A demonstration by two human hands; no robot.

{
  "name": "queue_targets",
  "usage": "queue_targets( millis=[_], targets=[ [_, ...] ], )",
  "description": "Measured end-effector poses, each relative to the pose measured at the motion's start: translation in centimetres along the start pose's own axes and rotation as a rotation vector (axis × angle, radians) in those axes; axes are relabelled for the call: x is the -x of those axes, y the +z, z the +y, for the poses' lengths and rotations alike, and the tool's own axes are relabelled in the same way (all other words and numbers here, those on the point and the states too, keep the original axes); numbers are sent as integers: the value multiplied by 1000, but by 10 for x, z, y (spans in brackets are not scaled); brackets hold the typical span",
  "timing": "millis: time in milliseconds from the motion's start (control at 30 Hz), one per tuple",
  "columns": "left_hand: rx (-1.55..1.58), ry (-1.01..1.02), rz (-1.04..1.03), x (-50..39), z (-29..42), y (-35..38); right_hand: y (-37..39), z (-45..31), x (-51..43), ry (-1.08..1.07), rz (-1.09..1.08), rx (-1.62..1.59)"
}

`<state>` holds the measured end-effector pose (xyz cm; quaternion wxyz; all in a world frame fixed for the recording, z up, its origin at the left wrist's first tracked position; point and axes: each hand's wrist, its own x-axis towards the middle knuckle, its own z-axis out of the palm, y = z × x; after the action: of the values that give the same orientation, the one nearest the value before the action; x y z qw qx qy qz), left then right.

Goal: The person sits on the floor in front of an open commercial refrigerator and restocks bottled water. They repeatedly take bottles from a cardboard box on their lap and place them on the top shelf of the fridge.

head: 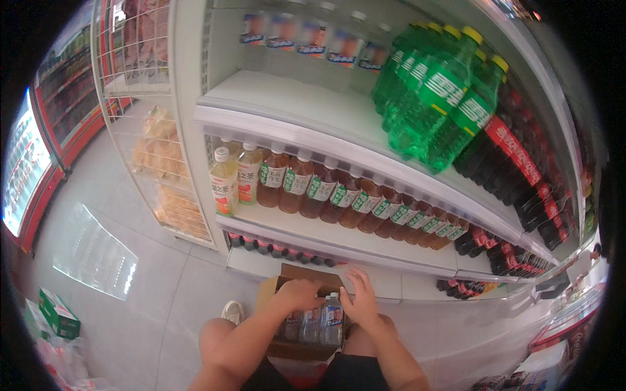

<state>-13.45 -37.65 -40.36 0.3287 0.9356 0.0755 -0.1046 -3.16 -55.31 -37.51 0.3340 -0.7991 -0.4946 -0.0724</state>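
Note:
An open cardboard box [281, 351] stands between my knees, holding clear plastic bottles [332, 320] with blue picture labels. My left hand [301, 295] reaches over the left side of the box, its fingers curled down above the bottles. Whether those fingers grip a bottle cannot be made out. At the right side of the box is my right hand [360, 300], fingers spread and thumb close to the cap of the rightmost bottle. Similar labelled clear bottles [313, 39] line the back of the upper shelf [274, 100].
Large green soda bottles [440, 93] and cola packs [518, 151] occupy the upper shelf's right part. Brown tea bottles [323, 193] fill the shelf below. A wire rack [146, 117] with bagged goods stands left. Green cartons [58, 314] lie on the floor; a person [570, 273] is far right.

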Motion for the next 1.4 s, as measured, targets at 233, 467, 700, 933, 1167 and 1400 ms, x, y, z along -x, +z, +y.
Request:
queue_targets(
  millis=[233, 467, 700, 933, 1167, 1400],
  targets=[
    [-83, -152, -86, -41, -35, 72, 13, 48, 41, 436, -268, -238],
    [-52, -332, -163, -63, -83, 171, 3, 44, 29, 432, -384, -402],
    [-11, -348, -240, -98, -140, 245, 2, 54, 28, 340, -266, -449],
    [296, -255, -307, -126, -170, 260, -9, 67, 27, 412, -325, -465],
    [150, -338, -154, -111, -152, 260, -19, 74, 24, 568, -434, -445],
    [305, -140, 94, -70, -87, 194, 13, 80, 24, 549, -295, -409]
  ],
)
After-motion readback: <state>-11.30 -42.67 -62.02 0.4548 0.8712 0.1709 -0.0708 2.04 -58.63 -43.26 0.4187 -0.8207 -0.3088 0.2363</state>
